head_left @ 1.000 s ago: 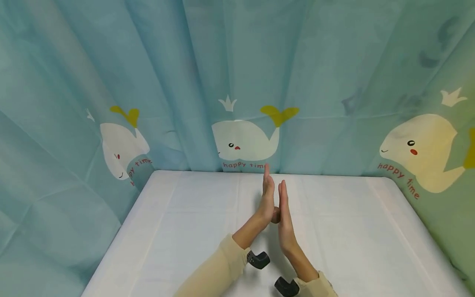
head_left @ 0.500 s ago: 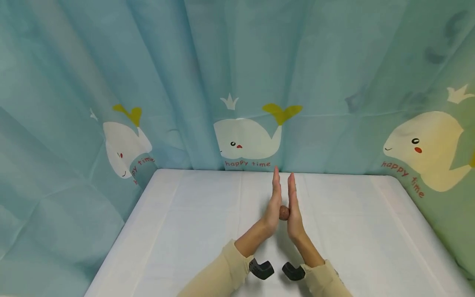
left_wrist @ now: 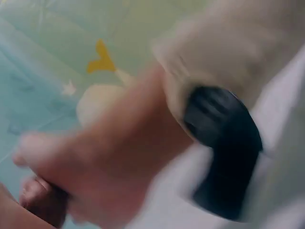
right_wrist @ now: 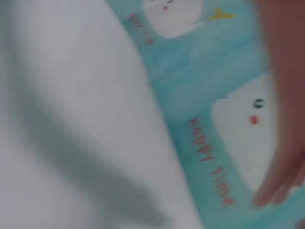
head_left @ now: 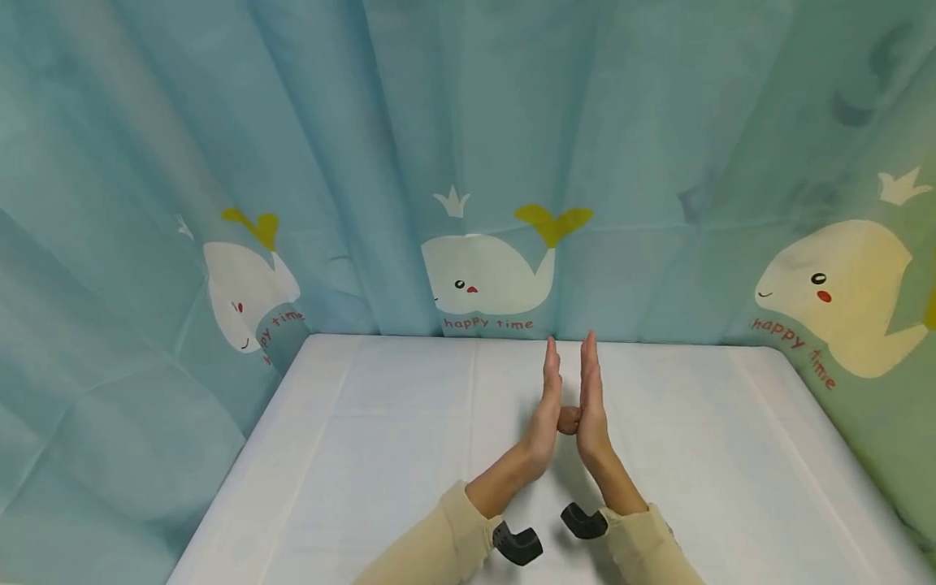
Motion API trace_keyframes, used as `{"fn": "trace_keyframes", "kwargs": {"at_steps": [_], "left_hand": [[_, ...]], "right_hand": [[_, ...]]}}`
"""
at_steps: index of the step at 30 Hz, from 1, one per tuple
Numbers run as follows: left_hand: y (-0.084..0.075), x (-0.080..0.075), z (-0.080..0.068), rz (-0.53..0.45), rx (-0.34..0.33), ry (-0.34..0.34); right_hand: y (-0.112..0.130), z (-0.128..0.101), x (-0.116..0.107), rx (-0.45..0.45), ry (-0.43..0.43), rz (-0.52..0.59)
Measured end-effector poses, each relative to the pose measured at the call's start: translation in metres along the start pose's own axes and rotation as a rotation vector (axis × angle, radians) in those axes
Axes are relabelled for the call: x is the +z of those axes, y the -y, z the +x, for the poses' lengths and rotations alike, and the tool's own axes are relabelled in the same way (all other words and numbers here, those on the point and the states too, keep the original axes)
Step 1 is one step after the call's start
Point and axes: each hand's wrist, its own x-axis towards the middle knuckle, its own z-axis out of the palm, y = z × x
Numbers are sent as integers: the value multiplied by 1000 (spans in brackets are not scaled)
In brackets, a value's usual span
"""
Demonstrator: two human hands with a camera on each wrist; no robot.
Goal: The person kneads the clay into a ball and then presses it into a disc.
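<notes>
A small reddish-brown ball (head_left: 569,420) with an uneven surface sits between two upright, facing palms. My left hand (head_left: 543,426) touches its left side, fingers straight and pointing away from me. On the other side the right hand (head_left: 594,422) lies flat against it, its fingers straight too. Both hands are over the white table. From the left wrist, the brown ball (left_wrist: 43,200) shows partly covered at the lower left, beside the blurred right palm (left_wrist: 105,171). A blurred hand (right_wrist: 288,114) runs down the right edge of the right wrist view.
A white table (head_left: 395,439) reaches back to a blue-green curtain (head_left: 468,122) printed with white whales. Black curved devices stick out from both beige sleeves, the left device (head_left: 517,544) and the right device (head_left: 585,522), close to each other under the forearms.
Both hands and the ball have shifted to the right. The right hand has slid forward past the left, whose fingertips have come slightly back. The ball stays between the palms.
</notes>
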Motion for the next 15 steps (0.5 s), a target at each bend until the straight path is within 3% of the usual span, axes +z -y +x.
{"fn": "trace_keyframes", "kwargs": {"at_steps": [3,7,11,15], "left_hand": [[-7,-5,6,-15,17,-39],[-1,-13,16,74,68,-93],[10,-10,13,106,47,-39],[5,-2,5,30,33,-6]], "right_hand": [[-5,-9,8,-8,42,-12],[5,-19,21,-96,63,-52],[24,-9,17,-159,18,-58],[21,5,4,-96,1,-67]]}}
